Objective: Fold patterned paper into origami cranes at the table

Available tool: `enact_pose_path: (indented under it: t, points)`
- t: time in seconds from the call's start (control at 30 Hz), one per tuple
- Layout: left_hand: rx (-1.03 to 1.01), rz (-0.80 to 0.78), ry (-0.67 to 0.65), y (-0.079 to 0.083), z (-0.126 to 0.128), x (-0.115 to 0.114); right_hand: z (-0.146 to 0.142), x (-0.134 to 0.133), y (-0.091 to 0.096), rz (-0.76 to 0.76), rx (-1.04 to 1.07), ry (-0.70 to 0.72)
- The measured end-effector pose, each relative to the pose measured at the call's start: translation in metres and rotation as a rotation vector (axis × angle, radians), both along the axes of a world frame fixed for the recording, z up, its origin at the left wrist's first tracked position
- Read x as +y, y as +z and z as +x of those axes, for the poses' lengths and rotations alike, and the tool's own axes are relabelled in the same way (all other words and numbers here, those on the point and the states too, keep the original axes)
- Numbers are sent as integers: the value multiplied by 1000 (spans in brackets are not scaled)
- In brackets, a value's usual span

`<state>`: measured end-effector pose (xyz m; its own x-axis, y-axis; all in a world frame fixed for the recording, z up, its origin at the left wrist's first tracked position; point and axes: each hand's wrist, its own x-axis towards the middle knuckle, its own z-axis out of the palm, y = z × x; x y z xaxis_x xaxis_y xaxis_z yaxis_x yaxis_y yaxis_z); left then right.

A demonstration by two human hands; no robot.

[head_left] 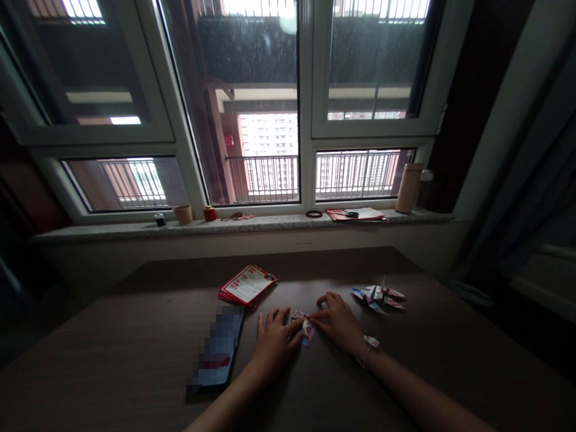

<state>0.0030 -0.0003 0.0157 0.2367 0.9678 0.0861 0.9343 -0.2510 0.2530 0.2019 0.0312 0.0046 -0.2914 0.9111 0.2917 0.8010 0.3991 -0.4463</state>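
Both hands rest on a dark wooden table (135,336). Between them lies a small piece of folded coloured paper (305,327). My left hand (273,341) presses on its left side with the thumb, the fingers spread flat on the table. My right hand (336,321) pinches its right edge with fingertips bent. A bracelet (369,345) is on my right wrist. Just right of my right hand sit finished folded paper cranes (378,296).
A stack of red and white leaflets (247,285) lies beyond my left hand. A phone (218,351) lies flat to its left. The stone windowsill (270,224) holds small cups (183,214), scissors on papers (355,213) and a tan cylinder (409,188).
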Motion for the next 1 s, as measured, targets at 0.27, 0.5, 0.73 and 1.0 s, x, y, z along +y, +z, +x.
enact_pose_path:
  t: [0.27, 0.5, 0.73, 1.0]
  points:
    - [-16, 12, 1, 0, 0, 1, -1, -2, -4, 26, -34, -25]
    - [-14, 13, -9, 1, -3, 1, 0, 1, -3, 24, -44, -35]
    - [-25, 9, -20, 1, -6, 3, 2, -1, -6, 104, -54, 70]
    - [-31, -1, -35, 2, -7, 3, 0, -2, -4, -48, -89, 22]
